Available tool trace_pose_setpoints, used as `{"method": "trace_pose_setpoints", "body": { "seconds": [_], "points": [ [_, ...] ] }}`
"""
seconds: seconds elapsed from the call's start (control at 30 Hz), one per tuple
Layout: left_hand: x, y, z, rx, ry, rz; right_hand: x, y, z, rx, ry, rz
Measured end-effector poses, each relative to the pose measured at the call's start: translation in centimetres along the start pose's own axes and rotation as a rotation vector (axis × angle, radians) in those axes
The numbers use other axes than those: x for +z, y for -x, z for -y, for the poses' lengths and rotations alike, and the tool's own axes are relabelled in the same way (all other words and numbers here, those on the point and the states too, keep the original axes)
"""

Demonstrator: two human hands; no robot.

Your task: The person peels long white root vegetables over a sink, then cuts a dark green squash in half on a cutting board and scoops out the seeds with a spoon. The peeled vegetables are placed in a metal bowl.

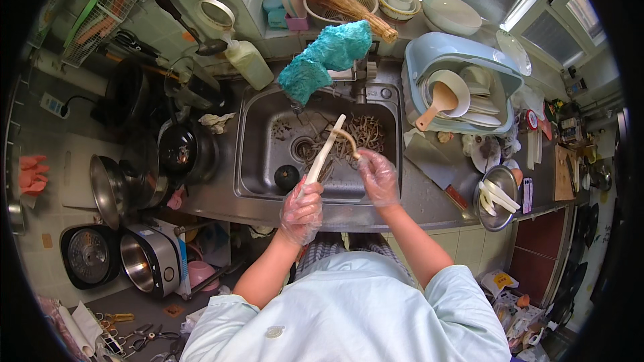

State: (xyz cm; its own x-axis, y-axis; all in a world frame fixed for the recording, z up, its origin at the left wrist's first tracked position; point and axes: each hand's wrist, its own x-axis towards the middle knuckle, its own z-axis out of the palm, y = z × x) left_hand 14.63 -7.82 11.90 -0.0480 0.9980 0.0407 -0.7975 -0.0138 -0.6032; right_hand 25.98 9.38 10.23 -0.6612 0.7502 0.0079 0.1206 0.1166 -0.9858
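My left hand [302, 211], in a clear plastic glove, grips the lower end of a long pale peeled root vegetable [326, 153], which points up over the sink. In the same kind of glove, my right hand [377, 173] pinches a curved tan tool or strip [348, 137] whose far end meets the root near its top; its exact kind is unclear. Below both lies the stainless steel sink [266, 181], with brown peelings [370, 133] heaped at its right and around the drain. A dark round gourd or lid [287, 177] sits at the sink's lower left.
A cleaver [427, 161] lies right of the sink, beside a steel bowl [495, 218] of peeled pieces. Behind it stands a blue dish basin [412, 63] of bowls. A teal cloth [327, 58] covers the faucet area. Pans [177, 148] crowd the left side.
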Motion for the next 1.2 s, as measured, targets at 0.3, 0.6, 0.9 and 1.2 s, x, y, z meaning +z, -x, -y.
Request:
{"method": "trace_pose_setpoints", "body": {
  "seconds": [0.3, 0.6, 0.9, 1.2],
  "points": [
    [0.2, -0.1, 0.9, -0.07, -0.058, 0.016, 0.9, -5.0, -6.5, -0.04, 0.288, -0.071],
    [-1.1, 0.7, -2.6, 0.271, -2.308, -1.052, -2.3, -4.5, -10.0, 0.062, 0.689, -0.209],
    [0.0, -0.7, -2.0, 0.507, -3.004, -1.071, -0.6, -0.5, -5.9, -0.075, 0.274, -0.113],
    [0.3, -0.4, -2.6, 0.574, -3.359, -0.9, 0.4, -1.0, -2.6, -0.391, 0.604, 0.019]
  ]
}}
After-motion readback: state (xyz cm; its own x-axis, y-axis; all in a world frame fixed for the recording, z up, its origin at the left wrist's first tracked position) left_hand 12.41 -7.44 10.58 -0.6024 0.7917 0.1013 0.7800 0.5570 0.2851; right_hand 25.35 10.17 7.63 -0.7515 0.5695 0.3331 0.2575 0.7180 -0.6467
